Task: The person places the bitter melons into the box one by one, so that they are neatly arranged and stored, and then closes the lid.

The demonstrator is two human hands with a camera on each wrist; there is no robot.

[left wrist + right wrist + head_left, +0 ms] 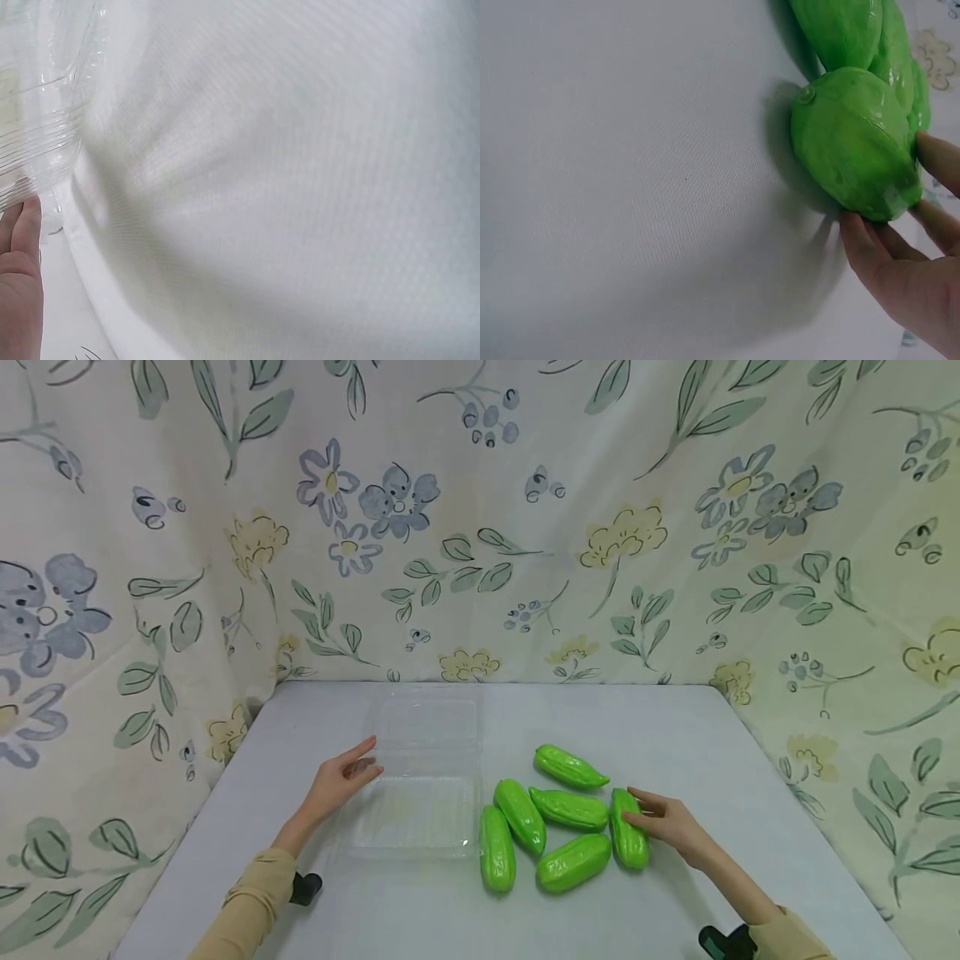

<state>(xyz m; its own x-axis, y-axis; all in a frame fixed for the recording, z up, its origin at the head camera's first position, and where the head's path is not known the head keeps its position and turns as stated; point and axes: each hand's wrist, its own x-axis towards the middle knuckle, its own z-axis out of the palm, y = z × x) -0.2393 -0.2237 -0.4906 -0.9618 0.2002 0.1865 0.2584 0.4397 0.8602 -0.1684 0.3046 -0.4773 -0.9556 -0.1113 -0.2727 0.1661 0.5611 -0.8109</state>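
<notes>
My right hand (670, 828) holds a glossy green gourd-like vegetable (630, 843) at the right end of a group of similar ones. The right wrist view shows fingertips on two sides of this vegetable (855, 139), which lies on the table. At the left edge of a clear plastic clamshell box (416, 852) is my left hand (337, 783), its fingers extended and nothing gripped. In the left wrist view, the fingers (26, 229) reach the box's ribbed clear wall (37, 146). The lid (427, 697) lies folded back, away from me.
Several more green vegetables (570, 810) lie close together between the box and my right hand. A white cloth covers the table (420, 918). Floral curtains (480, 527) hang behind it and at both sides.
</notes>
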